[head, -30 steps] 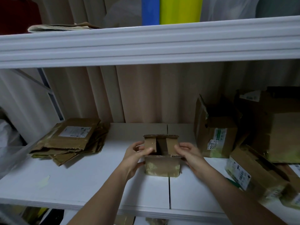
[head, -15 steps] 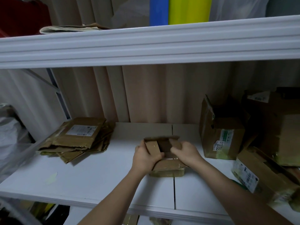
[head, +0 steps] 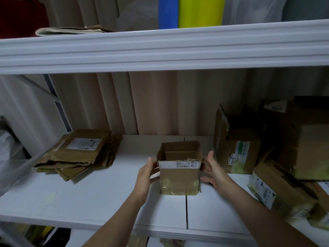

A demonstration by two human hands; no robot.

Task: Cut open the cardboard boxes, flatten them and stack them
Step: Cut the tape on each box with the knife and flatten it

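Observation:
A small brown cardboard box stands upright on the white shelf, its top open and a white label strip along its near rim. My left hand lies against the box's left side with the thumb up and the fingers fairly straight. Against the right side, my right hand does the same. A stack of flattened boxes lies at the shelf's left end.
Several unflattened boxes crowd the right end: one with a green label, a big one behind it, one lying at the front right. An upper shelf overhangs. A beige curtain hangs behind.
Half a second ago both hands were on top of the box, pressing it low. Now the box stands taller with its top open, and both hands have moved out to its sides.

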